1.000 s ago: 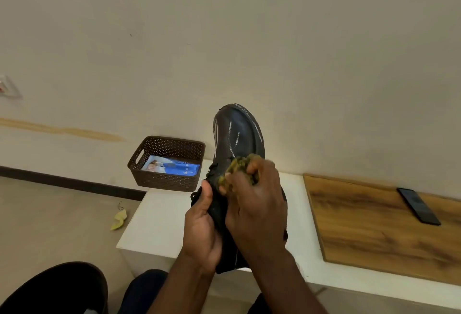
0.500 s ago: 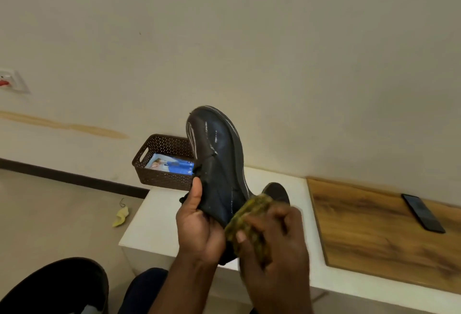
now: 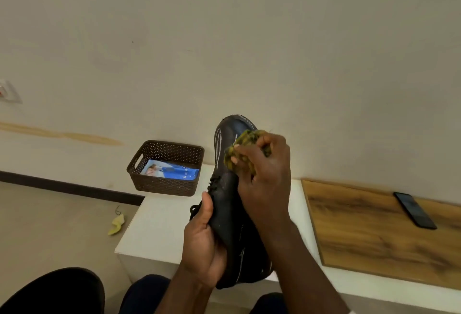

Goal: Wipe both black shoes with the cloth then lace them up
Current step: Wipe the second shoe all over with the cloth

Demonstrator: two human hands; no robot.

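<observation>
The right hand (image 3: 264,179), clutching the wadded yellow-green cloth (image 3: 243,150), has swept back up to the toe of the glossy black leather shoe (image 3: 232,189) gripped by the left hand (image 3: 202,246), so wiping continues.

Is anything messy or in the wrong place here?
Yes. A crumpled yellow scrap lies on the floor left of the white table, like litter. The wall has a long brownish streak behind the basket.
</observation>
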